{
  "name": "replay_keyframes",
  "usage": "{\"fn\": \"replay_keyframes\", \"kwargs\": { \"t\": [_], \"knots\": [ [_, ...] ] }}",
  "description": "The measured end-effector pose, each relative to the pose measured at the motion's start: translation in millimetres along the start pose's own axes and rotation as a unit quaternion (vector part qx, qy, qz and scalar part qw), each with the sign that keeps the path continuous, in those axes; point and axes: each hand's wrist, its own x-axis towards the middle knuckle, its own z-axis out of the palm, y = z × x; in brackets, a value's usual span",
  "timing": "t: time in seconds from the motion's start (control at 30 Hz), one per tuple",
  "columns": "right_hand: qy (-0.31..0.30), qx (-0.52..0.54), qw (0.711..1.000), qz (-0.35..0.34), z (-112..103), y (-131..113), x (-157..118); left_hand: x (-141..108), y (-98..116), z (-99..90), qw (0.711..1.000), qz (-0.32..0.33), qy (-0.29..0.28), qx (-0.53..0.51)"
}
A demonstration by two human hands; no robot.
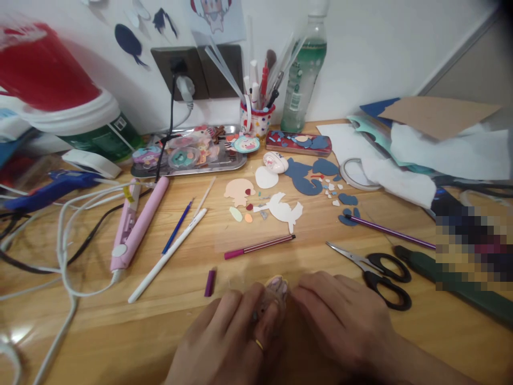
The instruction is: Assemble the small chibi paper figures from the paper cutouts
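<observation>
My left hand [228,334], with a ring on one finger, is closed on a small decorated piece [278,286] near the table's front edge. Only the piece's top shows past the fingers. Just to its right, my right hand [342,321] has its fingers bent and pressed together beside the piece; what they hold, if anything, is hidden. Beyond the hands lie a magenta pen [260,247], a purple cap [209,283] and a white paper cutout [284,211]. Black-handled scissors [371,264] rest partly open above my right hand.
At left are a pink hair straightener [140,224], white cables and a white pen [168,255]. Along the wall stand a metal tray [188,170], a pen cup [258,120] and a green bottle [304,75]. Blue paper cutouts [304,179] and a dark green tool [460,286] lie right.
</observation>
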Motion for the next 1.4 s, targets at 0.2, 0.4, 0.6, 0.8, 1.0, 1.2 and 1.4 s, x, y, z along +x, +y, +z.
{"fn": "replay_keyframes", "kwargs": {
  "t": [0.2, 0.4, 0.6, 0.8, 1.0, 1.2, 1.4],
  "knots": [
    [0.012, -0.003, 1.0, 0.002, -0.2, -1.6, 2.4, -3.8, -1.3, 2.9, 1.0, 0.002, -0.015, 0.019],
    [0.005, -0.019, 1.0, 0.024, 0.0, -2.1, 2.2, -1.6, -0.5, 2.8, 1.0, 0.004, -0.022, 0.007],
    [0.008, -0.002, 1.0, 0.013, 1.3, -2.0, 2.1, -3.8, -0.1, 3.2, 1.0, 0.003, -0.012, 0.015],
    [0.002, 0.013, 1.0, 0.006, 1.2, -2.5, 2.6, -4.0, -0.5, 3.4, 1.0, 0.007, -0.025, 0.016],
    [0.009, 0.005, 1.0, 0.011, -0.3, -3.7, 4.4, -3.6, 0.2, 3.4, 1.0, 0.008, -0.01, 0.014],
    [-0.005, 0.011, 1.0, 0.006, 0.7, -4.0, 4.2, 0.4, 0.4, 1.9, 1.0, 0.0, 0.01, 0.009],
    [-0.003, 0.028, 1.0, 0.01, 0.5, -2.4, 2.3, 0.6, -0.6, 3.8, 0.999, -0.022, 0.036, -0.035]
  ]
}}
